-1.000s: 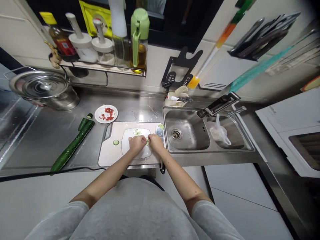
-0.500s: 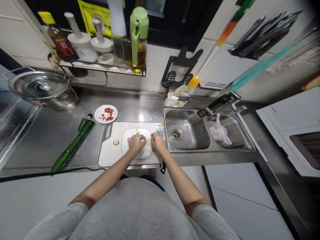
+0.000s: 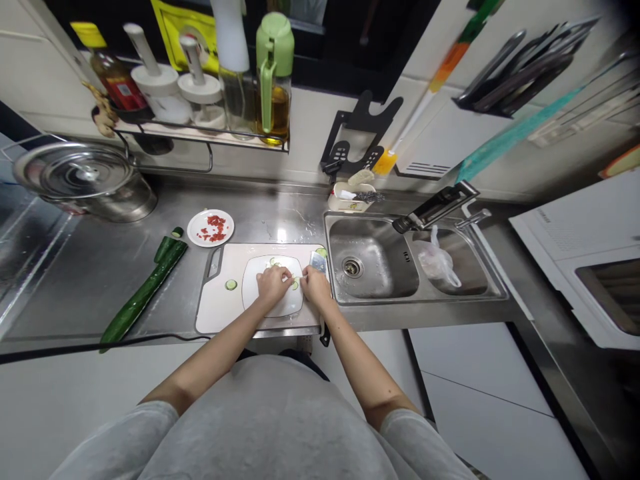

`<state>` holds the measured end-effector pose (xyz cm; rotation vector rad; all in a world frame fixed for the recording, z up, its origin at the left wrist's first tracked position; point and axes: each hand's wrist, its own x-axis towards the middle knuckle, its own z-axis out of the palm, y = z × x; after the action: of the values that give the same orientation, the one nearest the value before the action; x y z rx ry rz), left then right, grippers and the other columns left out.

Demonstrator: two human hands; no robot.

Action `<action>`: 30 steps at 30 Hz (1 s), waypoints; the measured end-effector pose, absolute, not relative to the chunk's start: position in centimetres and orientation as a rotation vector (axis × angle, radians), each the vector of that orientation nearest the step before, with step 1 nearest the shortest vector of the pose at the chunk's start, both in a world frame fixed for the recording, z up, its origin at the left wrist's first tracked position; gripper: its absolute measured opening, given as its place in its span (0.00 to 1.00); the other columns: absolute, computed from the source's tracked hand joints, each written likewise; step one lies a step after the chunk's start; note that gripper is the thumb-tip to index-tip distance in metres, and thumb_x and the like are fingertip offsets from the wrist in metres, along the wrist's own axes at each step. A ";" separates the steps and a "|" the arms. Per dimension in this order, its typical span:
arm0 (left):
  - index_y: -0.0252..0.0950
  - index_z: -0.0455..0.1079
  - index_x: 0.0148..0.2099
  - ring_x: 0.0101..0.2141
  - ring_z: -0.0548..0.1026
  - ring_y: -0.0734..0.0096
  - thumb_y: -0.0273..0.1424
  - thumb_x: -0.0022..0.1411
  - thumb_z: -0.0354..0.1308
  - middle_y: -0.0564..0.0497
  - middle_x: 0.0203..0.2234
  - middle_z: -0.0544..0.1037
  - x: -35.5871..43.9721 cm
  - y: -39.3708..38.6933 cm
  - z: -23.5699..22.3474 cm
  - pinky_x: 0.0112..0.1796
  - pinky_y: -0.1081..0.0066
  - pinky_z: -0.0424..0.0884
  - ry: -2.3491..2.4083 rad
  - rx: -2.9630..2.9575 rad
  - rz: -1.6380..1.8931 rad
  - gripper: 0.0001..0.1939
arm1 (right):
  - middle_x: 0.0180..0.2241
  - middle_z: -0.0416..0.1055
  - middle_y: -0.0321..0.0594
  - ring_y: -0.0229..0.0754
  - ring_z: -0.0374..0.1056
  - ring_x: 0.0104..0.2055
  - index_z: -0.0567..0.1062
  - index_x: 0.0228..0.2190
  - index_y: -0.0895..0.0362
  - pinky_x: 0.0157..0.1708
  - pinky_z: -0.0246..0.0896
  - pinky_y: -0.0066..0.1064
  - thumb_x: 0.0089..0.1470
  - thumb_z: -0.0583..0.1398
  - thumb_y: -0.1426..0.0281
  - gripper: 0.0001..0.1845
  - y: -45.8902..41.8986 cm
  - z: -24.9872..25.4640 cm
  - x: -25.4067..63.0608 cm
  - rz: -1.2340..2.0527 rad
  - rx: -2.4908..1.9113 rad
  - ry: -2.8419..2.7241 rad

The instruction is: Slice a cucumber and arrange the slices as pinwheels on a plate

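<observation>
A white square plate (image 3: 253,293) rests on the pale cutting board (image 3: 215,310), with thin cucumber slices (image 3: 295,284) along its upper and right parts. Over the plate, my left hand (image 3: 273,287) has its thumb and fingertips pinched together beside those slices. My right hand (image 3: 316,288) is closed in a pinch at the plate's right edge, close to the left fingertips. Whatever sits in either pinch is too small to make out. Under the right hand lies a knife (image 3: 318,261), its blade partly hidden. One cucumber round (image 3: 231,285) lies on the board's left side.
A long cucumber (image 3: 140,300) and cut pieces (image 3: 164,249) lie on the steel counter at left. Behind the board is a round plate (image 3: 194,239) of chopped red bits. A lidded pot (image 3: 120,200) stands far left; a double sink (image 3: 375,287) is at right.
The view has shifted slightly. Both hands keep almost the same pinched pose over the plate, and the slices look unchanged.
</observation>
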<state>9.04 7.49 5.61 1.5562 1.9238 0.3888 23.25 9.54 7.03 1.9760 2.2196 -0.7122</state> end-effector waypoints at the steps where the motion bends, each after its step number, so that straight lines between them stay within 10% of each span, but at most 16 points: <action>1: 0.41 0.75 0.35 0.43 0.71 0.60 0.38 0.58 0.56 0.50 0.37 0.77 9.0 7.5 5.6 0.45 0.59 0.57 1.927 1.556 0.385 0.09 | 0.41 0.72 0.43 0.44 0.66 0.43 0.70 0.47 0.56 0.38 0.53 0.30 0.60 0.55 0.68 0.14 9.5 7.0 23.3 -0.717 1.975 2.218; 30: 0.40 0.75 0.42 0.35 0.73 0.66 0.41 0.58 0.53 0.50 0.34 0.78 -4.7 0.5 4.8 0.38 0.69 0.66 2.218 1.278 0.693 0.15 | 0.26 0.71 0.37 0.40 0.66 0.29 0.75 0.40 0.60 0.32 0.56 0.27 0.55 0.52 0.64 0.18 6.6 7.2 27.2 -1.024 2.404 2.413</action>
<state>-4.67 0.54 4.81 1.2780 2.2179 0.6933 27.15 6.56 7.18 2.4040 2.4127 -1.0239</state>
